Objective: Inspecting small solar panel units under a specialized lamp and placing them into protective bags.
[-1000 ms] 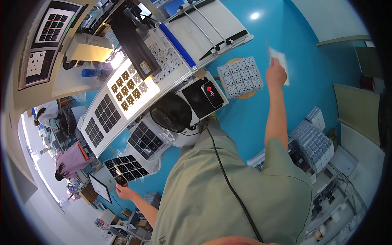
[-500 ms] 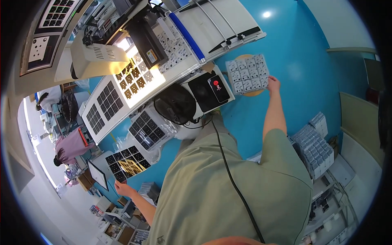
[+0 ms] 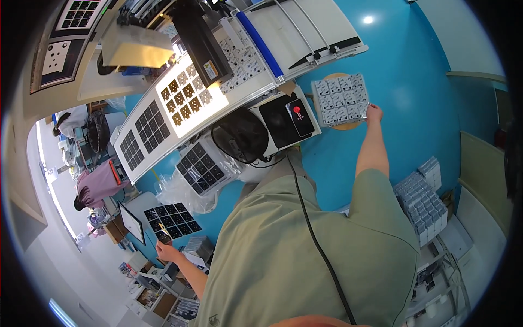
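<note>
Right hand (image 3: 374,113) is closed on a thin grey-white gridded sheet (image 3: 340,97) at two o'clock, left hand (image 3: 167,252) on a black-squared sheet (image 3: 173,219) at eight; apparent positioning needs level support.

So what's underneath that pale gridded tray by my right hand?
Under the pale gridded tray by your right hand, a round tan surface shows past the edges. Its middle is covered, so anything else beneath can't be seen.

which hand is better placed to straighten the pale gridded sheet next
Probably the right hand: its fingers are at the corner of the pale gridded sheet, while the left hand grips a dark gridded sheet far across.
</note>
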A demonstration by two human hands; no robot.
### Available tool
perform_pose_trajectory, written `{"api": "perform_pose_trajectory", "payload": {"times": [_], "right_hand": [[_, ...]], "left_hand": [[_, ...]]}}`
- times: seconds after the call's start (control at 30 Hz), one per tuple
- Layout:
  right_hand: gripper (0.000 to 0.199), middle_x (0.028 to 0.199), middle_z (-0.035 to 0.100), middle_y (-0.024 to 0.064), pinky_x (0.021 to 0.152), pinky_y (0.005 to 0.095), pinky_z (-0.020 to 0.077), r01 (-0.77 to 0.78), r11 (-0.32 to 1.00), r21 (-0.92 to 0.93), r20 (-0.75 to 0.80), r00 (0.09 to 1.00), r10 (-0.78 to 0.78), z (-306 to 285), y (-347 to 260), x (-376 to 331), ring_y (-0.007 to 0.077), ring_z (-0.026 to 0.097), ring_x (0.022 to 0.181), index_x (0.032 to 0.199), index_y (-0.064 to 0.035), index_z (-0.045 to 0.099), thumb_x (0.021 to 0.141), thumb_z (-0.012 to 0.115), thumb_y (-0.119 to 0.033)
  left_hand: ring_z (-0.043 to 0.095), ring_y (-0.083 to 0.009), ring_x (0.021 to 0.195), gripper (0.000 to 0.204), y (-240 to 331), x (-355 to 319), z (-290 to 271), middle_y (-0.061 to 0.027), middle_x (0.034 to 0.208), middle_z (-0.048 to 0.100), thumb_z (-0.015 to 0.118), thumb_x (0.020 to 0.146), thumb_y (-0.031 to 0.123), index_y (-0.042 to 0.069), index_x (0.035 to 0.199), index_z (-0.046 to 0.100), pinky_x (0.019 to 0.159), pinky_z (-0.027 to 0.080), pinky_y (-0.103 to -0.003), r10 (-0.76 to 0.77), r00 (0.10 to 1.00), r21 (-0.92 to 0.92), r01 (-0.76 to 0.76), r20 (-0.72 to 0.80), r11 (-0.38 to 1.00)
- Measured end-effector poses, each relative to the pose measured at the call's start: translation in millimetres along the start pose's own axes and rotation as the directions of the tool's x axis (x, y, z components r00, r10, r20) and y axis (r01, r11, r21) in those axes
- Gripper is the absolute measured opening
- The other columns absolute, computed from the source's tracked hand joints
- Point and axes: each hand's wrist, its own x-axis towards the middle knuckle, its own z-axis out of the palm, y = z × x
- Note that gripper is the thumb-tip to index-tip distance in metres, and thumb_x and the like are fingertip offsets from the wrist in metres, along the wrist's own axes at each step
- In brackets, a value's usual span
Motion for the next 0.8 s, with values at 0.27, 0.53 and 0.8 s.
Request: {"api": "perform_pose_trajectory", "payload": {"times": [0.27, 0.53, 0.8], "right_hand": [[0.062, 0.131, 0.063, 0.0249, 0.102, 0.0468, 0.0479, 0.106, 0.952, -0.288, -0.009, 0.993, -0.114, 5.4, 28.7, -2.9, 0.0416, 0.060, 0.121, 0.136, 0.0033, 0.056, 0.083, 0.067, -0.027], [0.053, 0.131, 0.062, 0.0261, 0.100, 0.0516, 0.0470, 0.210, 0.525, -0.825, 0.248, 0.969, 0.003, 44.1, 116.9, -51.9, 0.0441, 0.059, 0.120, 0.131, 0.0029, 0.059, 0.100, 0.042, -0.037], [0.022, 0.091, 0.073, 0.0172, 0.065, 0.0426, 0.0573, -0.090, 0.883, -0.461, 0.651, 0.642, 0.405, 61.8, 143.0, -206.7, 0.0305, 0.073, 0.080, 0.099, -0.0044, 0.068, 0.093, 0.062, -0.025]], "left_hand": [[0.066, -0.0165, 0.078, 0.032, 0.5, -1.5, 4.1, -0.0084, 0.095, 0.069, 0.056, 0.102, 0.027, -0.003, 0.104, 0.068, 0.062, 0.056, -0.028, -0.047, 0.997, -0.054, 0.050, 0.059, 0.997], [0.066, -0.0171, 0.076, 0.031, -30.1, 5.0, 19.8, -0.0077, 0.091, 0.069, 0.054, 0.102, 0.026, -0.001, 0.102, 0.069, 0.059, 0.057, -0.031, -0.101, 0.985, -0.069, 0.112, 0.143, 0.991], [0.061, -0.0195, 0.058, 0.035, -69.5, 14.3, 7.9, -0.0109, 0.072, 0.066, 0.054, 0.099, 0.025, -0.006, 0.091, 0.070, 0.051, 0.052, -0.033, -0.025, 1.000, 0.251, 0.024, -0.001, 0.968]]}}
